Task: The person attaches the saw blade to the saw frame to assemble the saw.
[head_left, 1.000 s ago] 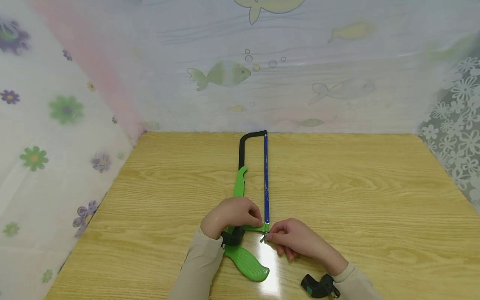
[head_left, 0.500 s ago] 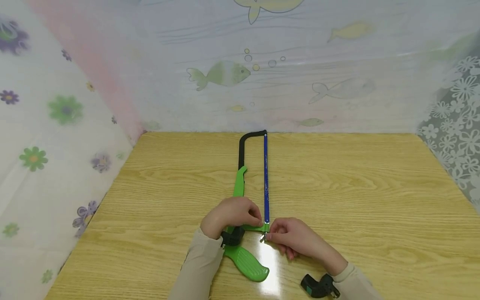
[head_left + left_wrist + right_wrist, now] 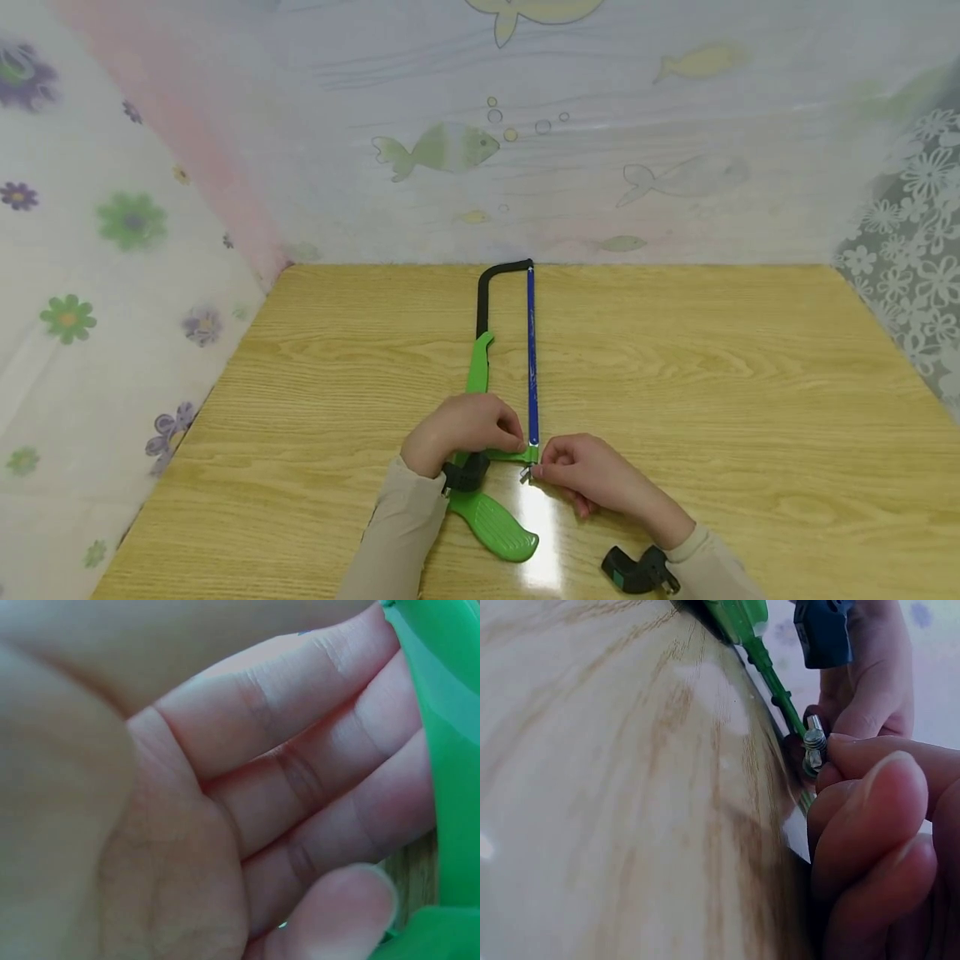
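together, left hand (image 3: 468, 427) grips the saw (image 3: 477, 368), right hand (image 3: 592, 471) pinches its wing nut (image 3: 527, 474)
only the right wrist view shows bolt threads (image 3: 814, 740) beside the right fingertips (image 3: 843, 739).

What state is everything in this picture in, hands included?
Hacksaw: lying on its side on the table
Blue blade: straight, spanning the frame; tightness cannot be told
Wing nut: at the frame's near end, being pinched
Left hand: gripping the frame
Right hand: pinching the wing nut
Wrist cameras: worn
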The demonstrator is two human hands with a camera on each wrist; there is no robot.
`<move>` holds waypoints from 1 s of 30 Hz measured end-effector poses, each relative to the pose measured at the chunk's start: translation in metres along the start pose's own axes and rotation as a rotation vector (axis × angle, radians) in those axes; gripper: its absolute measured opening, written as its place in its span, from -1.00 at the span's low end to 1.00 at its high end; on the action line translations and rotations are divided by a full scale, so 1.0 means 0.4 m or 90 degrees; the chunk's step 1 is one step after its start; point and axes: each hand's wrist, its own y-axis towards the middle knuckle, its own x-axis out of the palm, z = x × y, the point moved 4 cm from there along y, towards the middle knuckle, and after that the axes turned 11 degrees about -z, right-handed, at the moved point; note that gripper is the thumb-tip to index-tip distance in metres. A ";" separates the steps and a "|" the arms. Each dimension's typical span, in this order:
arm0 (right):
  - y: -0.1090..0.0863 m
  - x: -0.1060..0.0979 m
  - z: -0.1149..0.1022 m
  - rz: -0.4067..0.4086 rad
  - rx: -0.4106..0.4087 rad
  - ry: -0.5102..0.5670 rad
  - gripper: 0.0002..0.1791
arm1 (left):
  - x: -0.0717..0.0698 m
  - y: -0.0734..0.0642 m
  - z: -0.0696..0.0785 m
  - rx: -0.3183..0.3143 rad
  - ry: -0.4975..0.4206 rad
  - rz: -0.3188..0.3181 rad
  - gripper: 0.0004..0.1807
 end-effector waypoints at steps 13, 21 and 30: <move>0.003 -0.001 0.007 -0.010 0.007 -0.028 -0.61 | 0.001 0.002 -0.002 0.001 0.005 -0.001 -0.93; 0.004 0.001 0.010 -0.013 0.000 -0.022 -0.63 | 0.001 0.001 0.001 -0.001 -0.002 -0.005 -0.94; 0.003 0.001 0.011 -0.021 0.005 0.009 -0.64 | -0.001 0.002 0.000 -0.005 0.010 -0.003 -0.93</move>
